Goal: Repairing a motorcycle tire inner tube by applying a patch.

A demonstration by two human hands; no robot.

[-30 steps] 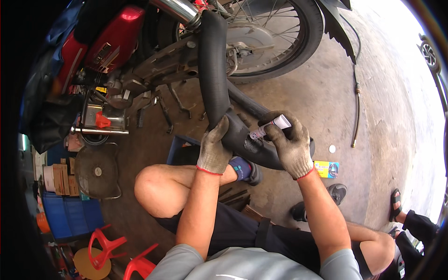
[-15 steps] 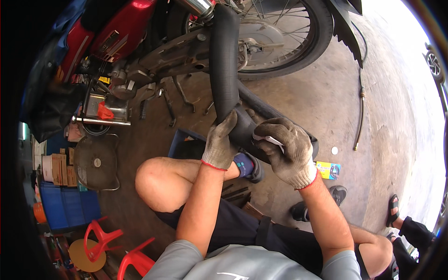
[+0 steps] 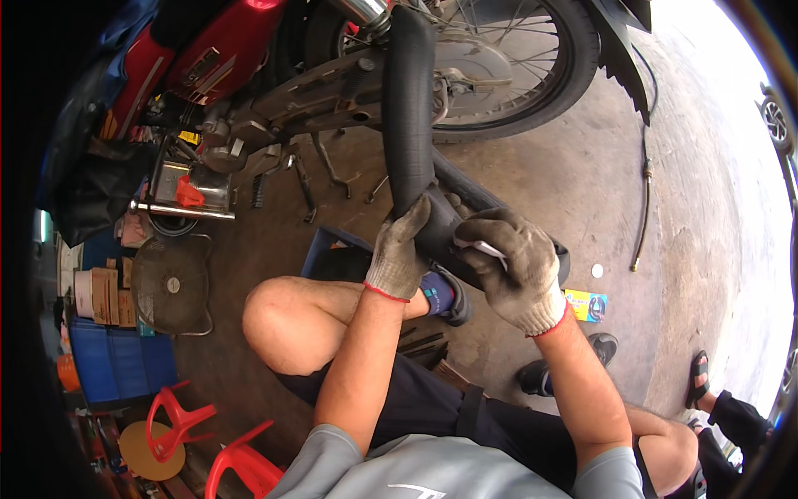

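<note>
A black, inflated inner tube runs down from the motorcycle's rear end toward me and bends back on itself at my hands. My left hand, in a greyish work glove with a red cuff, is closed around the tube at the bend, thumb on top. My right hand, gloved alike, pinches a slim white stick-like thing against the tube's surface, just right of the left hand. Its tip is hidden by the fingers, and I cannot make out what kind of thing it is.
A red motorcycle with its spoked rear wheel fills the top. Hand tools, a blue tray and a small yellow-and-blue box lie on the floor. A black cable and another person's sandalled foot are at right.
The whole view has shifted slightly. The inner tube and my left hand sit a little further right, nearer my right hand. Both hands keep their hold.
</note>
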